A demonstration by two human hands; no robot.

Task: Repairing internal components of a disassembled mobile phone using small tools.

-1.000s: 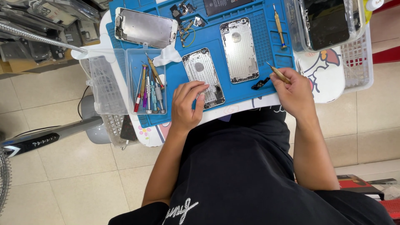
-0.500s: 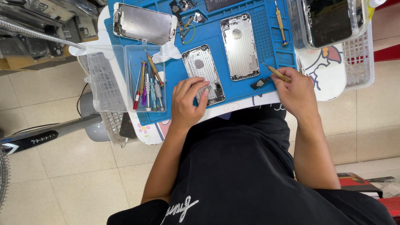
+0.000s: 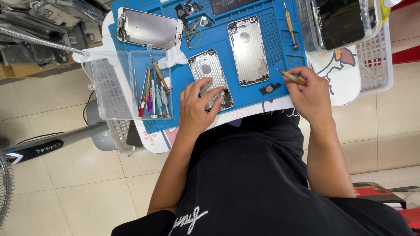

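Head view, looking straight down at a seated person in a black shirt working at a small table covered by a blue mat.

The left hand lies flat on the near end of a silver phone shell, fingers spread and pressing it against the mat. The shell lies near the mat's front edge, roughly at its middle, angled slightly.

The right hand is at the mat's right front corner, fingers closed around a thin brass screwdriver; its tip points left, toward a second shell that lies just right of the first. A small black part sits on the mat between the two hands, just below the second shell.

At the mat's far left lies a screen panel, metal back up. Loose small parts are scattered beside it. A second screwdriver lies at the far right of the mat.

Left of the held shell, a clear tray holds coloured tools. At the far right, a clear box holds a dark phone, resting over a white basket.

The floor is pale tile.
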